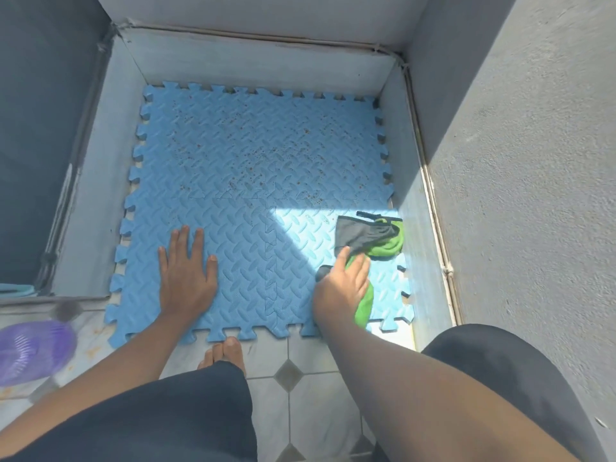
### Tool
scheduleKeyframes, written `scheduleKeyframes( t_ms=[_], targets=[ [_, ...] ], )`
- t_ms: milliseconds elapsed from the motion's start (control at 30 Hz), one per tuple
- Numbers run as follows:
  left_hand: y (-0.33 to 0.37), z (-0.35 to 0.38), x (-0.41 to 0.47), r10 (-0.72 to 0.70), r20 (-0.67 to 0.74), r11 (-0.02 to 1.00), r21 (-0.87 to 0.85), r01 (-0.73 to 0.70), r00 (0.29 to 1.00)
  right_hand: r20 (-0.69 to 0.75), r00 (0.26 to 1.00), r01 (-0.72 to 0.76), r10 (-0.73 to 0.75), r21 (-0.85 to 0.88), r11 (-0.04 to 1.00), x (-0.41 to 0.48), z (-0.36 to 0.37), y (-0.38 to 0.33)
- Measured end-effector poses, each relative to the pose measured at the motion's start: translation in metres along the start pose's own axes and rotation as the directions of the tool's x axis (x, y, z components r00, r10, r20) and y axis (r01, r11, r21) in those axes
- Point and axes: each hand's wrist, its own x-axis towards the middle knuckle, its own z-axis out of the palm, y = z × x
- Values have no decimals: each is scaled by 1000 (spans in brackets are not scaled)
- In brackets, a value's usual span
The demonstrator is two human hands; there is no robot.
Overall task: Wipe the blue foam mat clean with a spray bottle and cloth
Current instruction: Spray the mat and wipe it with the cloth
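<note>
Knees first: dark shorts [160,418] fill the bottom, and bare toes [222,356] poke out on the tiled floor [316,408] right at the mat's near edge. Far left there's a blurry purple thing [33,351], can't tell what it is. Next comes the left hand [186,278], flat on the mat [260,155], fingers straight and spread, holding nothing. Looks like it's just bracing. The mat is roughly square with puzzle edges and sits in a walled recess, so there's no real long axis. Right of the middle seam, the right hand [343,288] presses down on the cloth [383,243], fingers laid over it rather than bunched round it. The cloth is green and grey, at the near right corner in the sun patch, trailing toward the right wall [516,195]. The hands are well apart, both on the near half.

My read: the brown specks [266,151] are all on the far half, ahead of both hands, so the wipe has to go forward and a bit left. The right hand is the one set up for it. No spray bottle in view.
</note>
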Motion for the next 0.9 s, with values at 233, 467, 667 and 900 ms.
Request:
scheduleKeyframes(
  t_ms=[233, 467, 667, 900],
  targets=[
    [-1, -3, 0, 9, 14, 1000, -22, -9, 1000, 68, 900, 432, -430, -24, 901, 10, 8, -8],
    [-68, -20, -1, -66, -49, 997, 39, 68, 997, -128, 990, -52, 63, 91, 994, 106, -28, -14],
    [-66, -20, -1, -76, -41, 997, 19, 77, 996, 61, 819, 574, -571, -46, 818, 34, 24, -67],
    [-71, -20, -1, -108, -44, 994, -18, 107, 993, 179, 471, 882, -864, -99, 461, -21, 57, -74]
  ],
)
